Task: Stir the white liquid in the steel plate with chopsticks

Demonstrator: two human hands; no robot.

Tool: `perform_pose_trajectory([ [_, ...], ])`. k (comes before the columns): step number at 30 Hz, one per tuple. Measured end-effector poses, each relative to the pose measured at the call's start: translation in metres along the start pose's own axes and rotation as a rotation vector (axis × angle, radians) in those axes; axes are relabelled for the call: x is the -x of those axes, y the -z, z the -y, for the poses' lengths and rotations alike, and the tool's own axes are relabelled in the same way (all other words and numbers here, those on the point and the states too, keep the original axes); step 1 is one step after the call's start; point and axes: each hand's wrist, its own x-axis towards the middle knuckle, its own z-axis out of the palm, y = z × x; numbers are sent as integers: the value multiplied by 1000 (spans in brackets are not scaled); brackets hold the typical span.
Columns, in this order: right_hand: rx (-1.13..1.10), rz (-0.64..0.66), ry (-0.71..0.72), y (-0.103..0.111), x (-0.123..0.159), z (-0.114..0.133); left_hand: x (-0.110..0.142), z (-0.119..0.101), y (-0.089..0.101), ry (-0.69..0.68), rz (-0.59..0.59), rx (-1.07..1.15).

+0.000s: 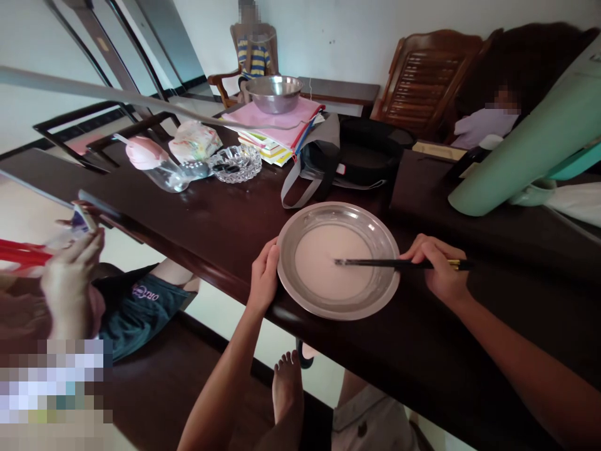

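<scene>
A round metal basin (339,312) sits near the front edge of the dark wooden table, with pale, milky liquid (323,275) inside. My left hand (265,275) grips its left rim, some fingers hidden beneath the side. Black chopsticks (375,263) with gold bands are held in my right hand (441,268), at the basin's right side. They lie close together and nearly level across the right rim, and their tips reach the liquid near its middle.
Behind the basin are a grey-and-black bag (361,150) and pink folders (267,119) bearing another metal bowl (275,95). A glass dish (239,164) stands left, a green cylinder (507,150) right. A seated person's hand (70,275) holds something at far left. Two other people sit behind.
</scene>
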Motion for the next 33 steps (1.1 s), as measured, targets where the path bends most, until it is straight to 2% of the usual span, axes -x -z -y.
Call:
perform_pose_trajectory([
  [4, 61, 88, 18, -1, 0, 0, 0, 0, 0, -1, -7, 4],
  [6, 95, 34, -5, -2, 0, 0, 0, 0, 0, -3, -9, 7],
  [9, 14, -35, -11, -1, 0, -2, -1, 1, 0, -5, 0, 9],
  [12, 19, 71, 3, 0, 0, -2, -1, 0, 0, -5, -2, 8],
  [14, 83, 95, -3, 0, 0, 0, 0, 0, 0, -5, -8, 0],
  [18, 44, -34, -22, 1, -1, 0, 0, -1, 0, 1, -6, -13],
  [20, -2, 14, -21, 0, 0, 0, 0, -1, 0, 6, -4, -11],
  [23, 66, 115, -16, -1, 0, 1, 0, 0, 0, 3, -11, -11],
  [27, 56, 13, -27, -1, 0, 1, 0, 0, -1, -4, -8, -6],
  [30, -1, 71, -9, -1, 0, 1, 0, 0, 0, -6, -1, -4],
  [33, 78, 98, -14, -1, 0, 1, 0, 0, 0, -4, -10, -12],
])
